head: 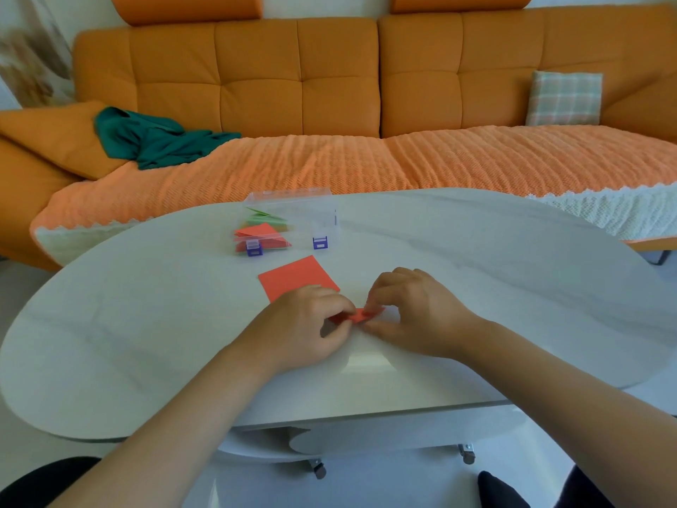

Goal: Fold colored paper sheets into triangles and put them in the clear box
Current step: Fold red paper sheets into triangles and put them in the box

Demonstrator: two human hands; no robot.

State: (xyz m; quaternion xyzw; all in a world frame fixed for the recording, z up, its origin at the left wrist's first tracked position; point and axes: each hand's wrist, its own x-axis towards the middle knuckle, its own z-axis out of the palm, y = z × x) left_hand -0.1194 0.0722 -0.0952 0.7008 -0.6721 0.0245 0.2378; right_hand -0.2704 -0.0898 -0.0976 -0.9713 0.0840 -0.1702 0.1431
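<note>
Left hand (304,324) and right hand (414,313) both pinch a small red paper (361,315) in the middle of the table (476,287).
Fingers hide most of it, so its shape is hard to tell. The left hand also covers a corner of the flat red sheet (296,276). Near the far edge, the clear box (293,205) holds red and green triangles (262,232).

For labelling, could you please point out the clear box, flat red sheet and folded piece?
clear box (293,199): head view, back wall.
flat red sheet (296,276): head view, bare middle.
folded piece (361,316): head view, visible middle.
</note>
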